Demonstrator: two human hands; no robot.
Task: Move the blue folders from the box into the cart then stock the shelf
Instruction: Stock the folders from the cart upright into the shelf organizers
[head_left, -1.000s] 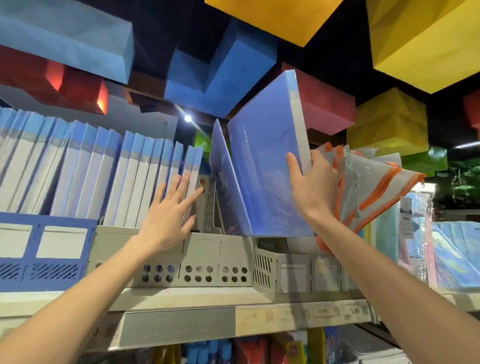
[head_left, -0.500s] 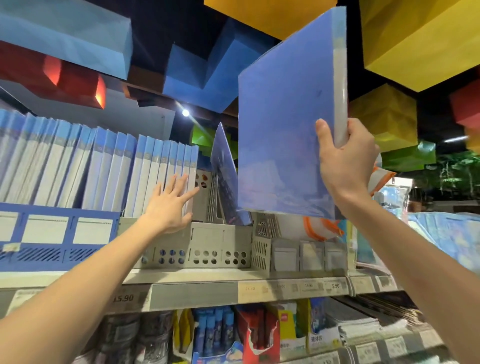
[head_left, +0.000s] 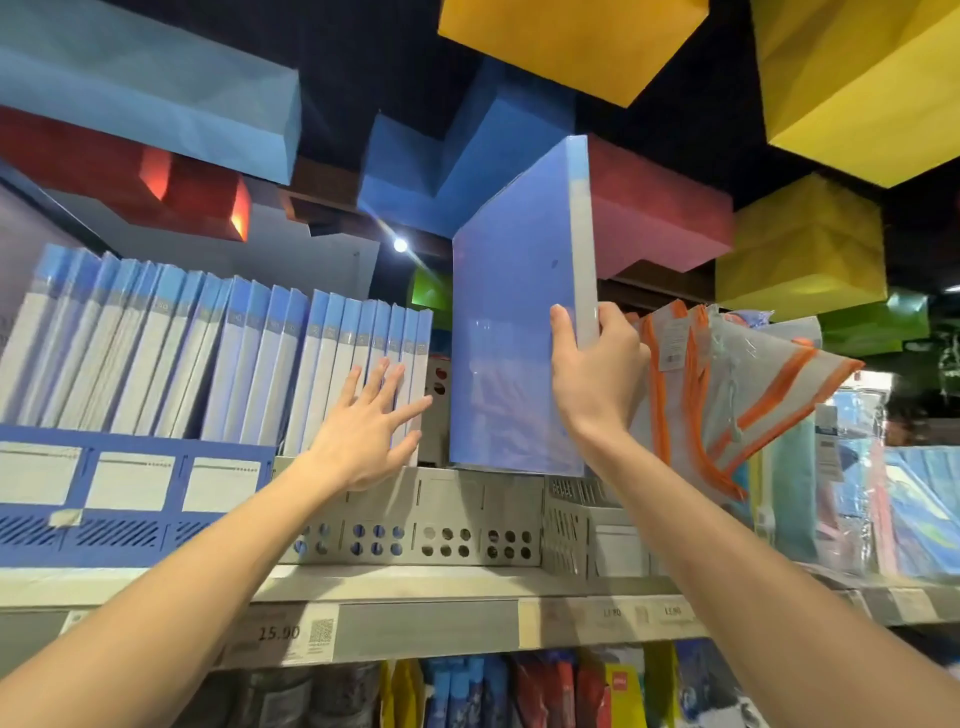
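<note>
Head view only.

- Right hand (head_left: 597, 384): fingers and thumb clamped on the spine edge of one blue folder (head_left: 511, 332), thumb on the front cover, fingers wrapped behind.
- That folder: flat, rigid, glossy translucent blue plastic with a frosted white spine. It stands upright with the cover angled towards the left. Its bottom edge sits level with the top rim of the grey rack (head_left: 457, 519). Can't tell if it's seated in a slot.
- Left hand (head_left: 363, 431): flat, fingers spread and straight, pressing on the right end of the folder row (head_left: 208, 364). It holds nothing.
- Folder row: same blue-and-white spines, packed tight and leaning left. Shrink film shows on some of them. The left part stands in a blue rack (head_left: 130, 499) with slotted vents and blank label panels. The right part stands in the grey rack, a matte plastic one with round punched holes in the front.
- The held folder is in the gap between the row and a bunch of pouches (head_left: 727, 395), which are grey mesh with orange trim and splay out to the right.
- Shelf (head_left: 415, 587): pale flat board with a price strip (head_left: 280, 631) reading 15.90 beside a QR code.
- The tier below holds small packaged goods (head_left: 519, 691), blurred.
- Overhead are big faceted blocks in yellow (head_left: 857, 78), blue and red.
</note>
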